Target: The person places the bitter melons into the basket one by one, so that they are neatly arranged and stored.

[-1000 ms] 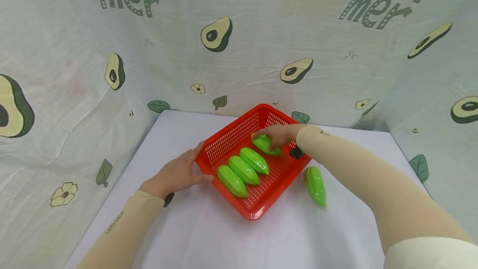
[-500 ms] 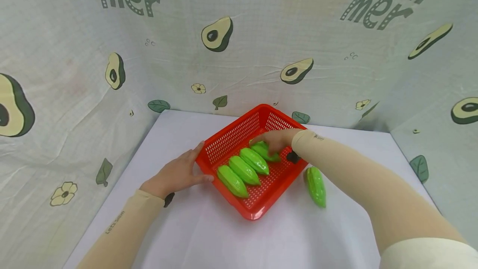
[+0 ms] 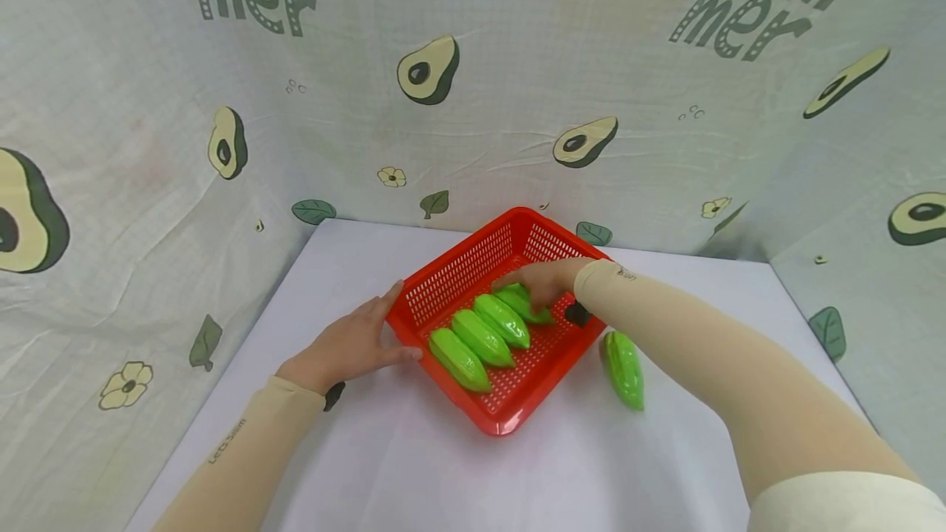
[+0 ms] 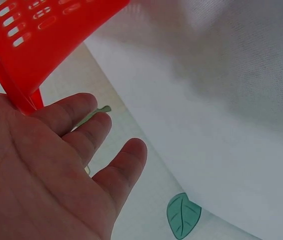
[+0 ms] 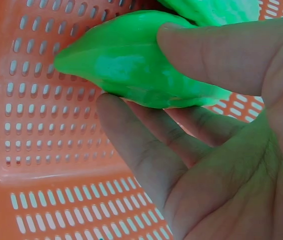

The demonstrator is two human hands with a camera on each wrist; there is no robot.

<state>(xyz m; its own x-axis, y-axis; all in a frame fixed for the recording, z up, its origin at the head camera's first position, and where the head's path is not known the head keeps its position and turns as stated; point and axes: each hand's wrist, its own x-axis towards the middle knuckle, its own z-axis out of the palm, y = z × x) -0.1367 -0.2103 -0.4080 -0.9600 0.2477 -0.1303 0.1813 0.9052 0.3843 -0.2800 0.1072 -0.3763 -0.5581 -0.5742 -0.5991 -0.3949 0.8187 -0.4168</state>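
The green fruit [image 5: 141, 65] I have in my right hand [image 3: 543, 279] sits low inside the basket [image 3: 443, 282], at the far end of the row, just beside the three fruits [image 3: 480, 335] already lying side by side on the mesh floor. The wrist view shows my thumb over its top and my fingers [image 5: 146, 150] curled beneath it — a firm pinch round the middle, with the pointed tip free and aimed toward the basket wall. To set it down well, I judge I should bring it flat and parallel to its neighbours, then ease the lower fingers out sideways so they don't lever it up or knock the next fruit out of line. My left hand [image 3: 347, 343] lies flat on the worktop [image 3: 414, 466], fingers straight and holding nothing, its tips against the basket's near corner — good bracing, and I'd leave it there so the basket can't skate while I let go. One more fruit [image 3: 624, 368] lies on the worktop right of the basket, close to its wall; my forearm passes over it, so I'd lift clear rather than drag back.
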